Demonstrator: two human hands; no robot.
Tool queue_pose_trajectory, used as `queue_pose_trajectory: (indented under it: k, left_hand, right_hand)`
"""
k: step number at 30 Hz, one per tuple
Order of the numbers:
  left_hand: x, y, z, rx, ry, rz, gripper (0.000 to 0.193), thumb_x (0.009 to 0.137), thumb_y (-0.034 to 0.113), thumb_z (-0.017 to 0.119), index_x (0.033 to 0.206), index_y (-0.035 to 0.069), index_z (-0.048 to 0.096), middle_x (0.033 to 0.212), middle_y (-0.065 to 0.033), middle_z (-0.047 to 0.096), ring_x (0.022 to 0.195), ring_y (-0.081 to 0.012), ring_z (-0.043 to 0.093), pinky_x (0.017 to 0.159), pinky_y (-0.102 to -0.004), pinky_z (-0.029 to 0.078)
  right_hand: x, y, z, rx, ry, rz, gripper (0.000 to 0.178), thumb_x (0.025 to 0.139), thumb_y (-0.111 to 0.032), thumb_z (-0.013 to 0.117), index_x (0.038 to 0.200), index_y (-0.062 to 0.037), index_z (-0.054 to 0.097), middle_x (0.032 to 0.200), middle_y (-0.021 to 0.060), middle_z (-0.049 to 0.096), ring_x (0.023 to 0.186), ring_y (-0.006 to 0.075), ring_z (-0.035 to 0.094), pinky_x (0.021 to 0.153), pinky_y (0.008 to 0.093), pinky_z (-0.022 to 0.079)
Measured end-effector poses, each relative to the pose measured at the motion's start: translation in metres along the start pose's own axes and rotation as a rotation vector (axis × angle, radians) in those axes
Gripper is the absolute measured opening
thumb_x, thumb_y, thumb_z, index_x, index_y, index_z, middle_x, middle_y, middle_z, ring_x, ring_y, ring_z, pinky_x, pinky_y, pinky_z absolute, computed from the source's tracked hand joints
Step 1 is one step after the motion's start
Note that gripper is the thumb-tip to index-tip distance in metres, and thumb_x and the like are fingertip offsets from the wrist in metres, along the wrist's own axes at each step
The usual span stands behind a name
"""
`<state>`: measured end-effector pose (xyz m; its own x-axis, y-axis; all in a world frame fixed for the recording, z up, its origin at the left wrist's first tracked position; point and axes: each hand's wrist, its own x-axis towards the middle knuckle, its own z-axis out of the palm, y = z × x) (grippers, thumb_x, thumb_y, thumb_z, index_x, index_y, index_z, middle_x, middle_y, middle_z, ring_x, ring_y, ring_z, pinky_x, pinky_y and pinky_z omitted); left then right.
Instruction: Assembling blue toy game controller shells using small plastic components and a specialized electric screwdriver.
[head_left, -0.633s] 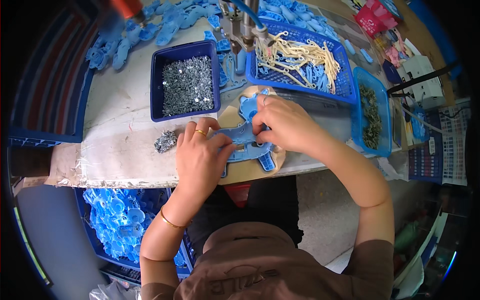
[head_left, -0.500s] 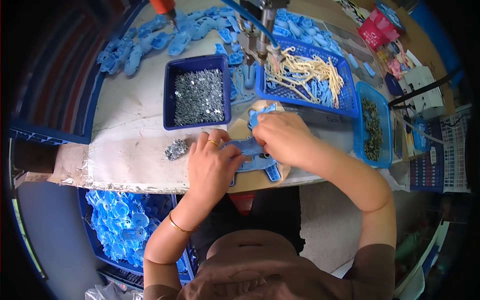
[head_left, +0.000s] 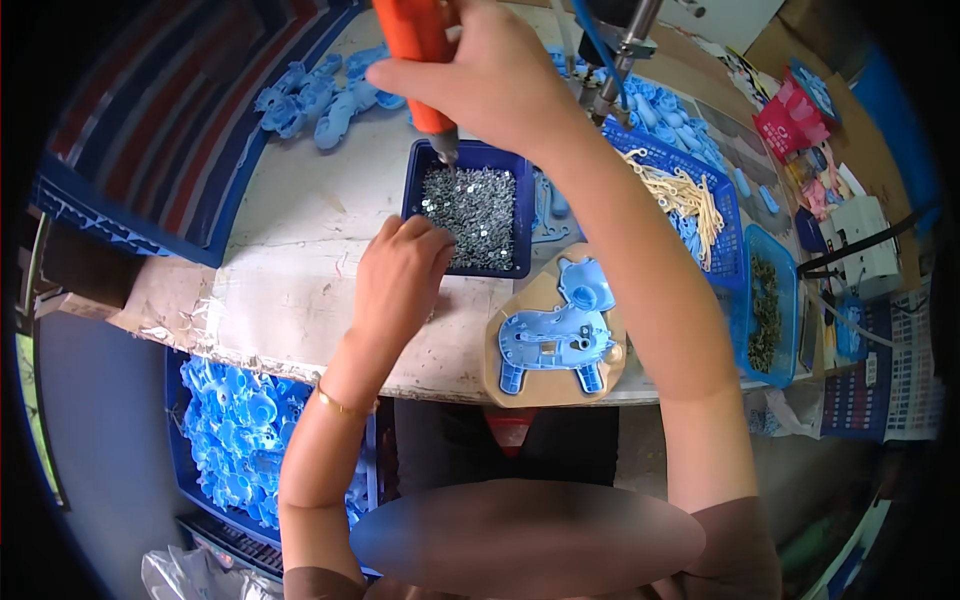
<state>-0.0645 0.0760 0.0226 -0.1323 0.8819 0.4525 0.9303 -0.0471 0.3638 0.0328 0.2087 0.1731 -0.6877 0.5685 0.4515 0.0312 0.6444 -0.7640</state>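
My right hand is wrapped round an orange power screwdriver, whose tip points down over the far part of a dark blue bin of small silver screws. At that bin's near left corner my left hand rests low, fingers curled together; whatever is in them is hidden. To the right of the left hand, a light blue animal-shaped plastic shell lies hollow side up in a tan holder at the table's near edge. Neither hand touches the shell.
Blue plastic parts lie along the back. A blue basket of cream and blue pieces and a light blue tub of small dark pieces stand to the right. Below the table's left edge sits a crate of blue shells.
My right hand has left the shell and reached up to grip the screwdriver. My left hand has moved from the shell to the screw bin. The shell now lies uncovered; the view has shifted.
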Motion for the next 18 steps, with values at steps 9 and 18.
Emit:
queue_pose_trajectory:
  k: [9,18]
  left_hand:
    - [0.045,-0.011,0.052,-0.089,-0.186,0.178,0.022,0.073,0.025,0.076,0.088,0.01,0.07,0.092,-0.0058,0.068,0.095,-0.0268,0.06,0.079,-0.0394,0.052]
    - [0.03,0.004,0.023,0.089,-0.096,0.33,0.011,0.08,0.011,0.067,0.087,0.008,0.06,0.082,-0.0066,0.063,0.085,-0.0251,0.059,0.075,-0.0391,0.05]
  right_hand:
    - [-0.061,0.018,0.002,0.086,0.095,-0.054,0.044,0.076,-0.024,0.076,0.111,-0.0034,0.059,0.09,0.0113,0.067,0.082,0.0211,0.067,0.076,0.0323,0.052]
    - [-0.078,0.014,-0.025,0.189,-0.042,0.022,0.042,0.084,-0.013,0.07,0.12,0.0013,0.055,0.105,0.0098,0.064,0.09,0.0162,0.065,0.083,0.0316,0.053]
